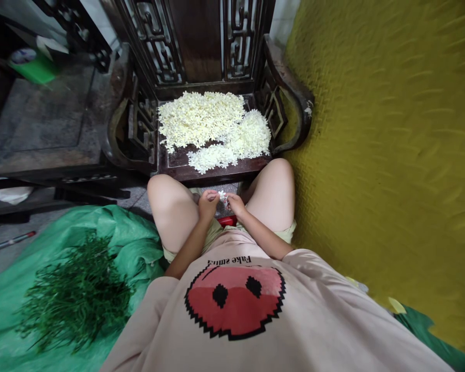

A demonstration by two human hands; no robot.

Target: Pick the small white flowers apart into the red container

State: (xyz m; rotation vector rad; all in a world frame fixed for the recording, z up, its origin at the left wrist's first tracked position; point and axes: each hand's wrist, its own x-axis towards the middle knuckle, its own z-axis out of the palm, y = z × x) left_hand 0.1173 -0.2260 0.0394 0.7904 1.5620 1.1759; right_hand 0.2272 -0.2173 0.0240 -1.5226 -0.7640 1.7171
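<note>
Between my knees, my two hands are close together at chest-front height above the floor. A small white flower [221,195] shows between the fingertips. My left hand [208,204] is closed, its fingers pinching at the flower's left side. My right hand [236,204] is closed too, with its fingertips at the flower's right side. Something small with dark and red specks shows at the right fingers, too small to name. Ahead of both hands, piles of loose white and cream flowers [201,119] cover much of the dark wooden chair seat [176,159].
Carved chair arms [304,111] flank the seat. On the left stand a dark wooden side table [58,124] and a green container [34,67]. Green stems [77,299] lie on green sheeting [112,222]. A yellow textured surface [391,155] rises along the right.
</note>
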